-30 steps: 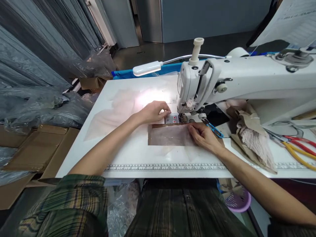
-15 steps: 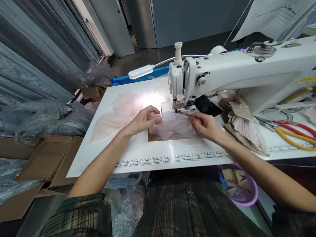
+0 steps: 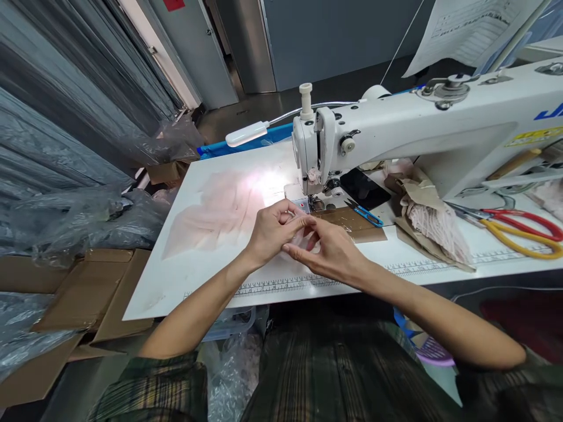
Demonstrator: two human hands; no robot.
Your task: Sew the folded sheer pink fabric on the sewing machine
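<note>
My left hand (image 3: 273, 233) is closed in a pinch on a small piece of sheer pale fabric (image 3: 301, 239), just in front of the sewing machine's presser foot. Facing it, my right hand (image 3: 333, 251) grips the same fabric with bent fingers. The two hands meet, and most of the piece is hidden between the fingers. Behind them stands the white sewing machine (image 3: 387, 126), its needle area (image 3: 313, 201) partly in view. Blue thread snips (image 3: 366, 213) lie on a brown board (image 3: 352, 224) right of the needle.
Pale pink sheer fabric (image 3: 206, 220) is spread on the white table (image 3: 153, 293) at left. To the right are a black flat object (image 3: 365, 189), brown paper with pink lacy material (image 3: 433, 228), and red-and-yellow-handled scissors (image 3: 519, 234). A measuring scale (image 3: 281, 286) runs along the front edge.
Both hands have come together and toward me, drawing the fabric off the brown board and bunching it. The board and blue snips are now uncovered. The camera view has shifted slightly.
</note>
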